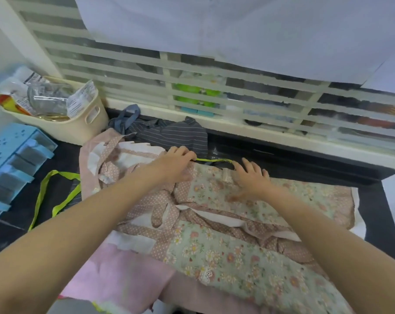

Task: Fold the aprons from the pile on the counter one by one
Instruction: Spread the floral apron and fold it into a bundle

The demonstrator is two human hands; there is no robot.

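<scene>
A floral green apron with pink polka-dot trim (232, 250) lies spread over the dark counter (373, 214). My left hand (177, 165) pinches one end of a thin lime-green strap (212, 160) at the apron's far edge. My right hand (252, 177) rests on the floral cloth with its fingers spread, the index finger touching the strap's other end. A grey striped apron (169, 132) lies crumpled behind my hands. A plain pink cloth (115, 275) lies under the floral apron near me.
A cream basket (83, 123) full of packets stands at the back left. A light blue drawer unit (13, 159) stands at the left edge. A lime-green strap loop (56, 193) lies on the counter to the left. A slatted window runs behind the counter.
</scene>
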